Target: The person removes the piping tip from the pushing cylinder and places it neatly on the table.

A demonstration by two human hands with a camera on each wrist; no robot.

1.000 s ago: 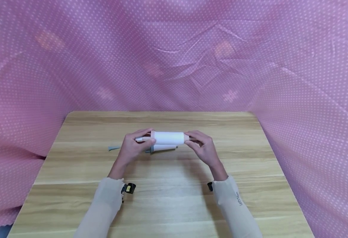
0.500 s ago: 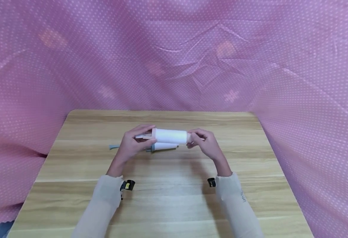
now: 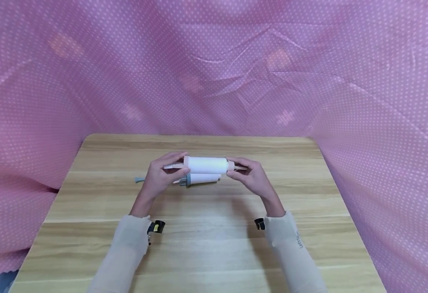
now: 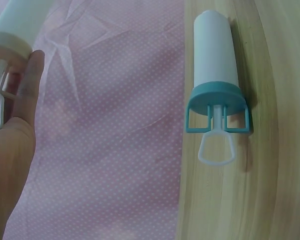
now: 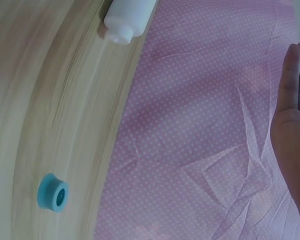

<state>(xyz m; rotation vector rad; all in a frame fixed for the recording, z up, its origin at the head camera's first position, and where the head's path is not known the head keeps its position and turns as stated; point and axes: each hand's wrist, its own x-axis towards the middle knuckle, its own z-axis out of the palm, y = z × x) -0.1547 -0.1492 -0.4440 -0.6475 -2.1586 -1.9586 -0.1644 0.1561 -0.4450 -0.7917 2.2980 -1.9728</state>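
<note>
A large white plunger syringe [image 3: 207,165] with a pale pink collar is held sideways above the table. My left hand [image 3: 158,174] grips its collar end, thumb and fingers on opposite sides of the plunger handle. At the other end my right hand [image 3: 255,178] pinches around the pale pink ring cap [image 3: 230,165], from which a thin piece sticks out toward the palm. Under the held one lies a second syringe [image 4: 216,50] with a teal collar, teal side grips and a white loop handle. The held syringe's far end is out of the left wrist view.
A small teal ring cap [image 5: 53,193] lies on the wooden table [image 3: 206,252]. Another teal flared piece [image 3: 139,179] sits left of the lying syringe, partly behind my left hand. A pink dotted curtain [image 3: 214,81] hangs around the table's back and sides.
The right hand has shifted its fingers on the ring cap, curling over it and then straightening along it. The held syringe has tilted slightly and levelled again, ending a little higher.
</note>
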